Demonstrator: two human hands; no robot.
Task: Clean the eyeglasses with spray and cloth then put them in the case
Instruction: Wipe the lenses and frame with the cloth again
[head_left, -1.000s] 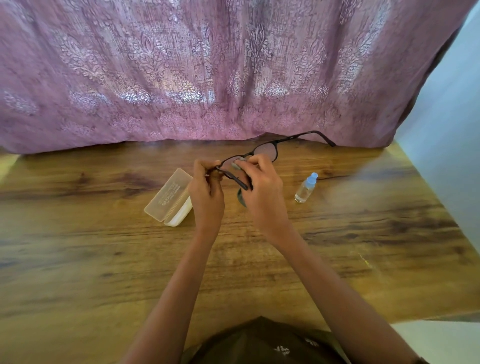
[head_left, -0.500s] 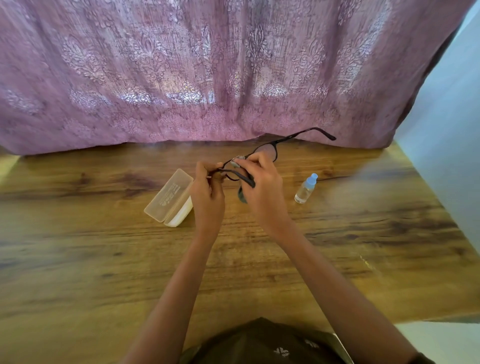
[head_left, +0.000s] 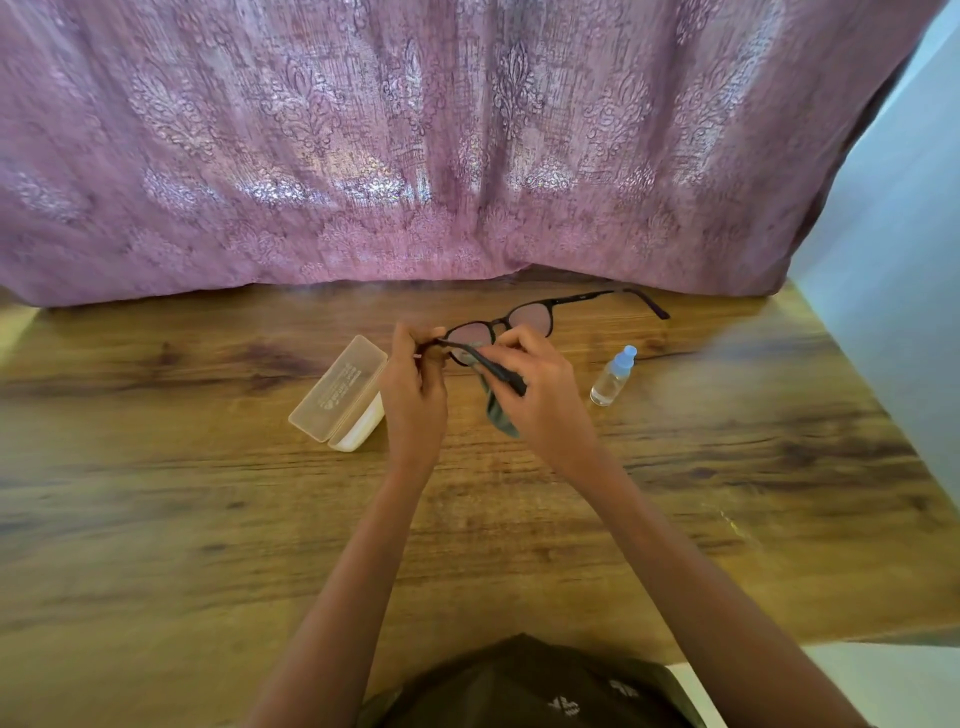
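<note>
- While the glasses (head_left: 527, 319) are hovering above the table (head_left: 208, 519), between the open case (head_left: 340, 389) and the bottle (head_left: 613, 376), the left hand (head_left: 415, 387) is pinching the frame's corner.
- The right hand (head_left: 543, 400) is pinching the cloth (head_left: 500, 415) onto a lens, wiping it by the look of it.
- One temple is sticking out wide, so pressing too hard is risking a twisted frame or a slip from that thin pinch.
- The bottle is standing near the right hand, and a careless swing could be toppling it.

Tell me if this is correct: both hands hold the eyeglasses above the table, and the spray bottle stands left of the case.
One part is wrong. In the head view the spray bottle stands right of the case, past the right hand. The rest holds: left hand and right hand hold the eyeglasses above the table.
</note>
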